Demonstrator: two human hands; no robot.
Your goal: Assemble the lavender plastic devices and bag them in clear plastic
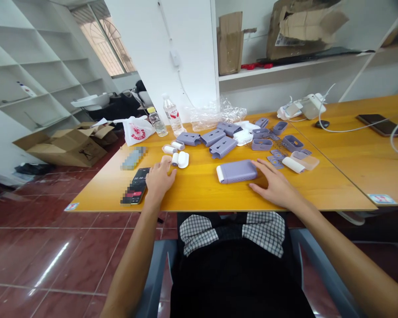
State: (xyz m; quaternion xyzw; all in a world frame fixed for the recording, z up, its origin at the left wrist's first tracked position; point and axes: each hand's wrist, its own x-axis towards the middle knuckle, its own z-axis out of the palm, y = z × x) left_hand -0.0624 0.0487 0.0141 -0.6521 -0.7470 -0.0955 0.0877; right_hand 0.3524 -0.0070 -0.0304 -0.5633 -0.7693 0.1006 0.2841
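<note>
A purple plastic case with a white end (237, 172) lies on its side on the orange table, near the front edge. My right hand (273, 183) rests at its right end, fingers and thumb spread, with the index fingertip at or very near the case. My left hand (159, 179) lies on the table between a phone and some small white parts, thumb apart from the fingers. Its fingertips are close to a short white cylinder (175, 159) beside a rounded white piece (183, 160); I cannot tell whether they touch. Two more white cylinders (170, 149) lie just behind.
Several purple shells (223, 147) and white parts (243, 137) spread across the back. Right of them are a white roll (293, 164) and a clear cover (310, 161). A phone (136, 185) lies at left; bottles (173, 115) and a plastic bag (137, 131) stand behind.
</note>
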